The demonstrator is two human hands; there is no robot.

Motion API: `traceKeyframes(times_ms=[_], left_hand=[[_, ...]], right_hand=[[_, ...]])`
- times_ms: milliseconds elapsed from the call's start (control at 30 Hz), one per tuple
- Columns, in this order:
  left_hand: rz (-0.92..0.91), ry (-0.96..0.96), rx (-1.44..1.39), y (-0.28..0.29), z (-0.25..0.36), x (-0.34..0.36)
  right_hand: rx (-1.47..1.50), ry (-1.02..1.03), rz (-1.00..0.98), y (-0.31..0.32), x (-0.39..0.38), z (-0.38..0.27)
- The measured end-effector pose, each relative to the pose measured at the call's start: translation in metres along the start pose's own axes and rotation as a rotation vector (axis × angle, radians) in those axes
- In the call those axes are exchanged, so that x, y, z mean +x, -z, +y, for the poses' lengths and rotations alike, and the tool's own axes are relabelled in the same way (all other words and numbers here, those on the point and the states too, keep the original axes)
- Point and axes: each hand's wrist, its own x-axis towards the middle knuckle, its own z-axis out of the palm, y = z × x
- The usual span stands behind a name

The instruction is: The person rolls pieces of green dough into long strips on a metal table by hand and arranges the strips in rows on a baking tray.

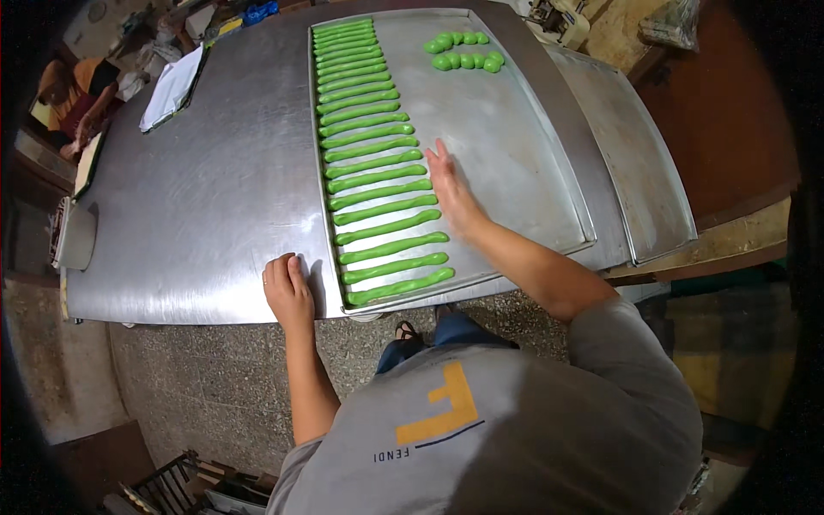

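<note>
My right hand (pixel 452 189) is over the large metal tray (pixel 549 189), its fingers stretched and apart with nothing held, beside the ends of the green dough strips (pixel 374 206). These strips lie side by side along the tray's left half. At its far right are two short rows of green dough balls (pixel 468 63). My left hand (pixel 287 287) rests on the steel table (pixel 197 197) just left of the tray's near corner, fingers loosely bent, with nothing seen in them.
A second tray (pixel 644 172) lies at the right. At the back left are a white sheet on a board (pixel 172 86) and another person (pixel 75 99) at work. A pale container (pixel 75 236) hangs by the left edge. A machine (pixel 556 21) stands at the back right.
</note>
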Motion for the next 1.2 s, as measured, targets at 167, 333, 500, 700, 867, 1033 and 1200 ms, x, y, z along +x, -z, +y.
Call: traceKeyframes(times_ms=[167,333,500,700,867,1033,1200], left_hand=[[0.016,0.119,-0.095,0.003,0.001,-0.002],[0.036,-0.101,-0.016,0.012,0.026,-0.001],[-0.345,-0.336,0.071,0.026,0.099,-0.01],[-0.424,-0.326,0.216,0.034,0.104,-0.022],[-0.511,-0.338,0.185,0.026,0.119,-0.025],[-0.568,-0.353,0.134,0.016,0.12,-0.034],[-0.485,-0.322,0.136,0.013,0.118,-0.033]], right_hand=[[0.073,-0.022,0.106,0.015,-0.027,-0.039],[0.196,-0.236,0.265,-0.005,-0.082,-0.037],[-0.647,0.005,-0.126,0.024,-0.085,-0.052],[-0.908,0.158,-0.483,0.025,-0.092,-0.047],[-0.93,0.142,-0.549,0.019,-0.091,-0.049],[-0.952,0.228,-0.522,0.015,-0.089,-0.046],[-0.959,0.214,-0.434,0.011,-0.088,-0.047]])
